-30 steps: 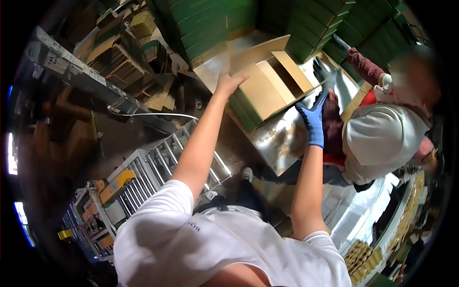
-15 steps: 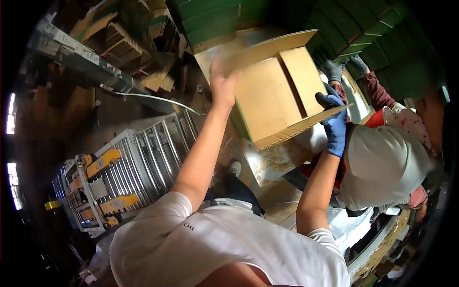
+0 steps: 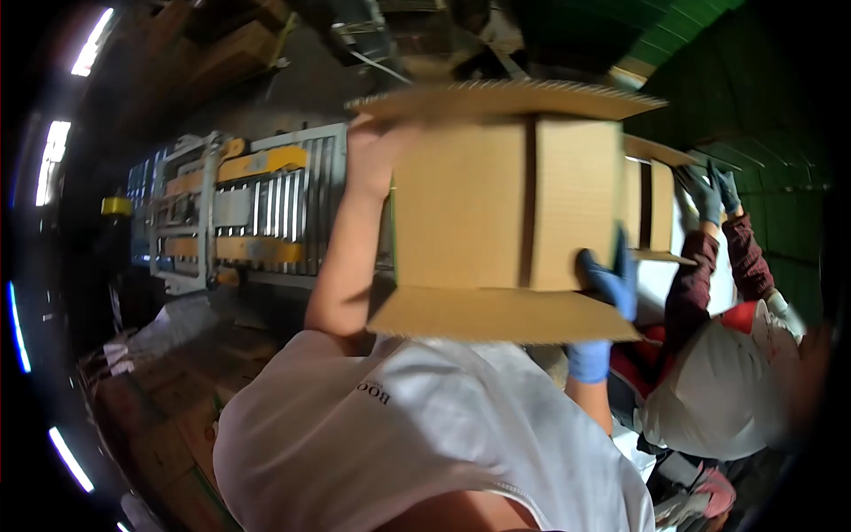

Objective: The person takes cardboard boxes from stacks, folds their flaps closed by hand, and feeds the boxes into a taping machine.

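Note:
A brown cardboard box [image 3: 461, 204] is held up in front of my chest. Its two long outer flaps stand spread, and a dark gap shows between the two inner flaps. My bare left hand [image 3: 377, 151] grips the box at its upper left side, the fingertips partly hidden by the far flap. On the right side my right hand [image 3: 612, 288], in a blue glove, is closed on the box, with the near flap crossing in front of it.
A co-worker [image 3: 709, 381] in grey gloves stands at the right, hands by another open box [image 3: 651, 204]. Green boxes [image 3: 771, 177] are stacked behind. A roller conveyor [image 3: 257, 204] with yellow parts lies at the left. Cartons [image 3: 160, 426] are at the lower left.
The view has swung towards the conveyor. Both my hands have lifted the box off the metal table and brought it closer to my body. A second open box now shows by the co-worker.

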Available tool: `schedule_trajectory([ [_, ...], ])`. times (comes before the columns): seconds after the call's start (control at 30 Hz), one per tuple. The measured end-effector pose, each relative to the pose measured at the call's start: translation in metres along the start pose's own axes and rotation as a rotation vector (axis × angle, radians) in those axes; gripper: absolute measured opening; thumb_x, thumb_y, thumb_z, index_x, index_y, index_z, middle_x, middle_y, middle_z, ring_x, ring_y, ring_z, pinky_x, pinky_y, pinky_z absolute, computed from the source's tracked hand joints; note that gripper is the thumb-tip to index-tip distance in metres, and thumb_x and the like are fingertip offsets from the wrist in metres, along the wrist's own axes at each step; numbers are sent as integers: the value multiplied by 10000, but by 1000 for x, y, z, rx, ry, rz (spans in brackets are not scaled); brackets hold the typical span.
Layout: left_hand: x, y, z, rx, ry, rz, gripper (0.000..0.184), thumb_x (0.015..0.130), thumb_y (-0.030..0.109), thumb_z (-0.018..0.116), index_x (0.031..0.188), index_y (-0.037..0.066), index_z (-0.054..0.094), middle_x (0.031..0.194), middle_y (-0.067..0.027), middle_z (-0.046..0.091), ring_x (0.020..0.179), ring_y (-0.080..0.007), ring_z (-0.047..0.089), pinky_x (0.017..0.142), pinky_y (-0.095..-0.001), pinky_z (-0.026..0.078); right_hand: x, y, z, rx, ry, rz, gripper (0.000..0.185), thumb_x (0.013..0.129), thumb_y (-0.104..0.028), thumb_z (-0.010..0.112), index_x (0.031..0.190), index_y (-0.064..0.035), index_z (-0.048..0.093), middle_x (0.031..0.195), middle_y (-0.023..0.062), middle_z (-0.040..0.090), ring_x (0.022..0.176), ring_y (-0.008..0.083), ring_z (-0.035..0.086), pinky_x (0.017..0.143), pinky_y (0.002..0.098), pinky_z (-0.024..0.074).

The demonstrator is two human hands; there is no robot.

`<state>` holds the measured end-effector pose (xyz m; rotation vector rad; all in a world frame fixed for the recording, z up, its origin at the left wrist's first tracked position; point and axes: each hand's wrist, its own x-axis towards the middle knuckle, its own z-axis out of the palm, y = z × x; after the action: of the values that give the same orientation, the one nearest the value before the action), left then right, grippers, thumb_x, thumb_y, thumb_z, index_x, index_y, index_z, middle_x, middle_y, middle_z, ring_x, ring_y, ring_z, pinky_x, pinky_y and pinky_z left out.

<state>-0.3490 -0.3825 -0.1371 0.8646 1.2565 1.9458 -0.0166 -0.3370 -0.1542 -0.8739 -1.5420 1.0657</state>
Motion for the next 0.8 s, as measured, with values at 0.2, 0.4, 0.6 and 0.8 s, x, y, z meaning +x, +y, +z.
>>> schedule_trajectory([
  [0.2,-72,-162,-216,628,263,-285,213,879,57,753,1069,-29,708,998,-68,725,878,-146,676,815,-300,552,-98,181,125,-259,-607,-257,515,704,-273,876,1165,-94,735,1486,193,518,1361,418,500,1134,485,417],
  [0.4,-76,-193,-270,841,82,-191,326,878,50,719,1203,36,704,1134,-126,739,1095,-243,680,978,-352,512,-148,224,178,-369,-647,158,516,744,-99,814,1245,-52,704,1463,130,571,1353,292,541,1098,401,476],
  [0.6,-46,-119,-296,1138,-432,-214,509,847,187,766,1330,107,629,1271,-120,667,1191,-316,620,1021,-405,494,-145,211,200,-164,-474,595,611,796,-86,852,1345,21,605,1313,115,658,1188,204,633,1033,340,508],
  [0.8,-66,-87,-243,1437,-508,-239,792,765,637,761,1329,107,595,1284,-179,595,1203,-396,592,1029,-480,466,-166,193,236,-160,-217,530,741,738,-120,873,1386,15,541,1284,173,653,1138,259,656,985,361,523],
])
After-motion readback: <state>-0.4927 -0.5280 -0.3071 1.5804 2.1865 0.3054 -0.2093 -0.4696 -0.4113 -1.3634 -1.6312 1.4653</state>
